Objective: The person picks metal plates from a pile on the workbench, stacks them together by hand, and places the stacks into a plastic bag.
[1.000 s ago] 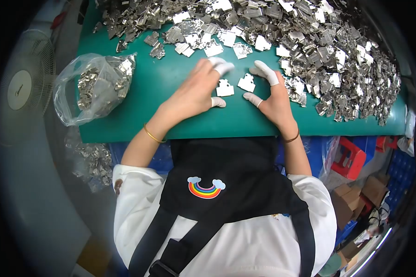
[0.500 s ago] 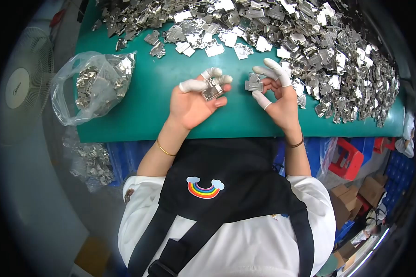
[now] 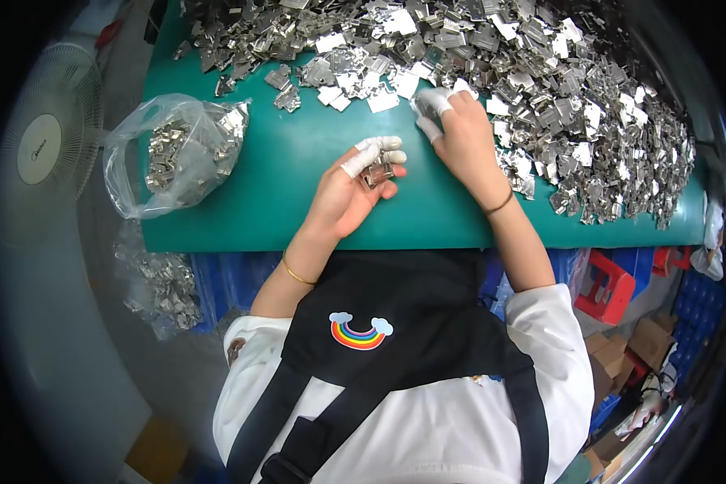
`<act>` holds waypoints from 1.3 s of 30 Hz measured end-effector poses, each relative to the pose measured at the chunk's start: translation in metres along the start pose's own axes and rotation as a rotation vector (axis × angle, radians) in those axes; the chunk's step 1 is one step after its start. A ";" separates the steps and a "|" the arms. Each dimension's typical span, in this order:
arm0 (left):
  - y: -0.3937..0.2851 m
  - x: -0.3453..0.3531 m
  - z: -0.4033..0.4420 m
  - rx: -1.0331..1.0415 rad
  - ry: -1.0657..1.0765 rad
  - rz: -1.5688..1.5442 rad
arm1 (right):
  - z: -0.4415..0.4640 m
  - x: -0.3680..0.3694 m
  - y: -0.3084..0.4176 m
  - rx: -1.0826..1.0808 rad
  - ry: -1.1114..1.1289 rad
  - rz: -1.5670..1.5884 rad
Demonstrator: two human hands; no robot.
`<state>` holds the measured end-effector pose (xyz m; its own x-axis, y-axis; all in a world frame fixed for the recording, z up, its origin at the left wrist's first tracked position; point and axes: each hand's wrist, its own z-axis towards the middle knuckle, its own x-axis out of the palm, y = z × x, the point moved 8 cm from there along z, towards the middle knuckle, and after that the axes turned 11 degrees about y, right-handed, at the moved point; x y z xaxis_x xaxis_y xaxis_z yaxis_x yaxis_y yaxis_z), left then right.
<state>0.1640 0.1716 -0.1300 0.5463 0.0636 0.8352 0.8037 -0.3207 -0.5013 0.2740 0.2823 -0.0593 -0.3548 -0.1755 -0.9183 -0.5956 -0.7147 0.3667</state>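
Note:
My left hand (image 3: 348,187) is closed over the table, with white finger covers on its thumb and some fingertips. Between those fingers sits a small shiny stamped metal piece (image 3: 377,174), partly covered; whether more than one is stacked there I cannot tell. Farther forward, my right hand (image 3: 466,139) is at the near edge of the heap of metal pieces (image 3: 532,81), palm down. Its covered fingertips are closed around a metal piece (image 3: 419,105), mostly hidden by the fingers.
On the left of the green table (image 3: 298,222) lies a clear plastic bag (image 3: 125,173) with metal pieces inside. Another filled bag (image 3: 165,286) is below the table edge. A fan (image 3: 44,145) stands at far left, a red stool (image 3: 607,288) at right, near cardboard boxes (image 3: 649,339).
My right hand has moved forward to the heap's edge and turned palm down. The fingers of my left hand have closed further over its metal piece. The view has shifted slightly.

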 end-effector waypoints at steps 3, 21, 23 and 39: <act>-0.012 -0.006 -0.005 0.060 -0.013 0.040 | -0.012 -0.001 0.005 -0.126 0.122 0.212; -0.017 0.011 0.002 0.148 -0.076 0.196 | -0.042 0.019 -0.001 0.374 0.120 1.047; -0.014 0.012 0.003 0.162 -0.078 0.401 | -0.036 0.001 0.042 0.064 0.013 0.523; -0.045 -0.021 -0.032 0.249 -0.198 0.174 | 0.036 0.019 0.018 0.261 0.018 0.286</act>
<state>0.1087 0.1544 -0.1172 0.6954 0.2178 0.6848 0.7143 -0.1045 -0.6920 0.2308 0.2907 -0.0645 -0.5219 -0.3567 -0.7748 -0.6386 -0.4388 0.6321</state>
